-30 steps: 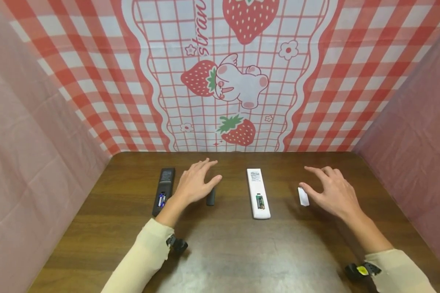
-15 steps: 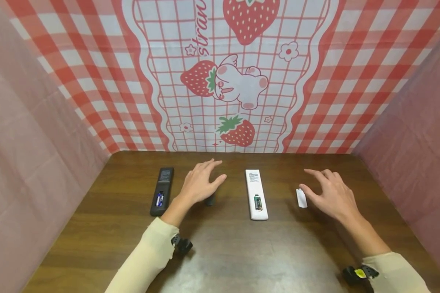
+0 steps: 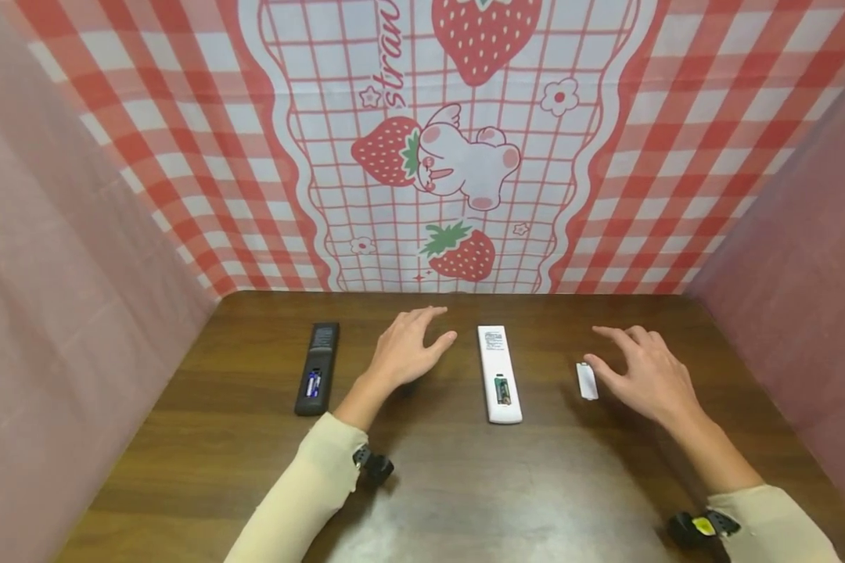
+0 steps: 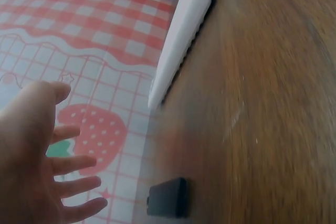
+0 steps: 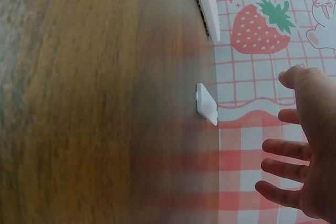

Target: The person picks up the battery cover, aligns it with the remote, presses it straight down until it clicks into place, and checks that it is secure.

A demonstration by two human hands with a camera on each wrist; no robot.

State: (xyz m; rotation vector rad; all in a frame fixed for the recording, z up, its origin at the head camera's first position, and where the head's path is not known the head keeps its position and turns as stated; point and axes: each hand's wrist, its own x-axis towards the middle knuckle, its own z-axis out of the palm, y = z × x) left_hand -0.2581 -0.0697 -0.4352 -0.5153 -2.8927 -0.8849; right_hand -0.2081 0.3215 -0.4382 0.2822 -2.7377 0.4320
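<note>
My left hand (image 3: 410,348) hovers over the table with fingers spread, holding nothing, between the black and white remotes. A small black battery cover (image 4: 168,198) lies below it in the left wrist view; in the head view the hand hides it. Face down to its right is a white remote control (image 3: 496,360), its battery compartment uncovered. On the left lies a black remote control (image 3: 324,336), also back up, with blue batteries (image 3: 313,384) showing. My right hand (image 3: 644,371), fingers extended, hovers beside a white battery cover (image 3: 587,381) without holding it.
The brown wooden table (image 3: 458,500) has a red-and-white strawberry cloth (image 3: 458,156) hanging along its far edge. Pink cloths hang at the left and right sides. A wrist camera (image 3: 373,465) is strapped to the left sleeve and another (image 3: 693,528) to the right.
My left hand has moved to the right, towards the white remote control, and now covers the black battery cover in the head view. The right hand has barely moved.
</note>
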